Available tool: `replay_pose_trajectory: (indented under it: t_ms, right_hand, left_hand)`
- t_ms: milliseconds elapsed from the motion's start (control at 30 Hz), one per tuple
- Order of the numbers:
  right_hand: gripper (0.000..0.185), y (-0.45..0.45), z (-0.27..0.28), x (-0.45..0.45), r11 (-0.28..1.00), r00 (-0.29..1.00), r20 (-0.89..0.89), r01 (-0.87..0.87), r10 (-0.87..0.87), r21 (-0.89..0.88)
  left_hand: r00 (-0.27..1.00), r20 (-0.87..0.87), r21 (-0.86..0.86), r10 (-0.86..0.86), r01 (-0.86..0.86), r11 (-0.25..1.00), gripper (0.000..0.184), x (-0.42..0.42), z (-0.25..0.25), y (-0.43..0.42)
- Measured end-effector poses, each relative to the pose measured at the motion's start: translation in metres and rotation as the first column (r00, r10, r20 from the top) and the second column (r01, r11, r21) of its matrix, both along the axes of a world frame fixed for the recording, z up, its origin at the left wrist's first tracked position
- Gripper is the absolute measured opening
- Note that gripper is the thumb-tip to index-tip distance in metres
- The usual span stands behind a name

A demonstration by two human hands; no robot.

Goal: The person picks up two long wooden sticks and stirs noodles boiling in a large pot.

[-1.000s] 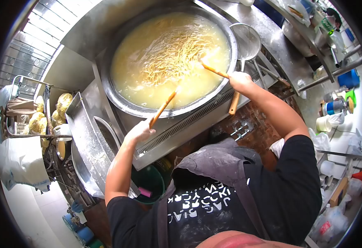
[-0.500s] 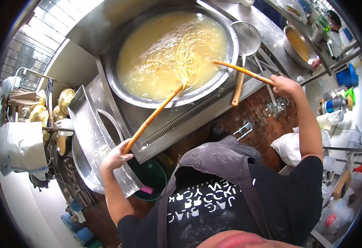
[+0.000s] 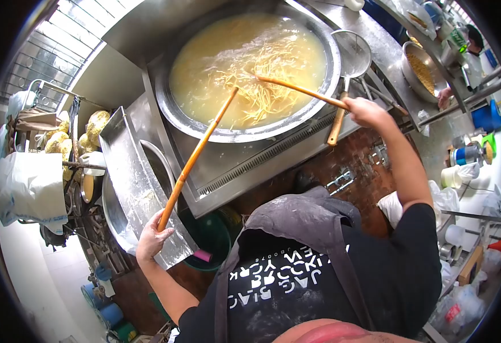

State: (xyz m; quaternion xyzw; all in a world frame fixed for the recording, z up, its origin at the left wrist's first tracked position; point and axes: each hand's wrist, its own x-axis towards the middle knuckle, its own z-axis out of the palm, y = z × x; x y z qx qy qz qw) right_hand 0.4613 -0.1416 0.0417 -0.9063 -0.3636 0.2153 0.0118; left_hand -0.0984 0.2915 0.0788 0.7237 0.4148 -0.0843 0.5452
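Yellow noodles [image 3: 270,94] float in cloudy liquid inside a large round wok [image 3: 236,136]. My left hand [image 3: 154,235] is closed around the lower end of a long wooden stick [image 3: 196,157]. That stick's far tip is above the wok, at the left side of the noodles. My right hand [image 3: 369,112] grips a second wooden stick [image 3: 307,92], whose tip reaches in over the noodles from the right. Beside my right hand, a mesh strainer [image 3: 353,54] rests at the wok's rim, its wooden handle [image 3: 336,127] hanging over the stove's front edge.
A floury metal tray [image 3: 142,188] leans left of the stove, over a big metal basin [image 3: 113,211]. Below stands a green bucket [image 3: 213,240]. A metal bowl of yellow food [image 3: 422,68] sits at right, with another person's hand [image 3: 445,97] close by.
My right hand has moved left, carrying its stick's tip further over the wok. My left hand has moved down and its stick's tip now lies further up and left. The noodles have spread out.
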Motion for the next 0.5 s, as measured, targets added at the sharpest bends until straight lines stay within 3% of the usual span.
replay_pose_trajectory:
  t_ms: [33,67,100,133,167,233,300,433,500]
  right_hand:
    - [0.024,0.015,-0.046,0.009,0.994,0.999,0.017,-0.035,0.034,0.104]
    - [0.023,0.037,-0.069,0.01,0.996,0.996,-0.039,-0.076,0.078,0.042]
    - [0.022,0.055,-0.111,0.018,0.987,0.976,-0.219,0.04,-0.005,0.156]
    - [0.021,0.078,-0.091,-0.002,0.986,0.981,-0.165,-0.079,0.103,0.144]
    - [0.02,0.091,-0.103,-0.009,0.965,0.982,-0.111,-0.123,0.152,0.23]
    - [0.018,0.119,-0.105,-0.023,0.949,0.964,-0.083,-0.228,0.251,0.217]
    - [0.02,0.13,-0.114,-0.03,0.953,0.967,-0.096,-0.21,0.235,0.217]
    - [0.025,0.104,-0.089,-0.009,0.959,0.958,-0.137,-0.23,0.254,0.165]
    - [0.038,0.06,-0.044,0.013,0.956,0.941,-0.218,-0.217,0.258,0.195]
  left_hand:
    - [1.0,0.008,0.023,-0.001,0.001,1.0,0.069,-0.004,0.0,-0.003]
    - [1.0,0.022,0.049,-0.004,0.003,0.999,0.068,-0.005,0.0,-0.007]
    - [0.999,0.035,0.074,-0.007,0.004,0.997,0.067,-0.006,0.0,-0.009]
    - [0.999,0.032,0.102,-0.016,0.013,0.995,0.067,-0.009,0.0,-0.01]
    - [0.999,0.03,0.129,-0.027,0.022,0.991,0.066,-0.01,-0.001,-0.011]
    - [0.999,0.026,0.179,-0.043,0.038,0.983,0.066,-0.01,0.0,-0.012]
    - [0.997,0.042,0.235,-0.057,0.046,0.971,0.066,0.001,0.001,-0.01]
    - [0.992,-0.106,0.368,-0.076,0.11,0.923,0.067,0.045,0.019,-0.01]
    - [0.992,-0.098,0.383,-0.077,0.109,0.917,0.067,0.056,0.014,0.002]
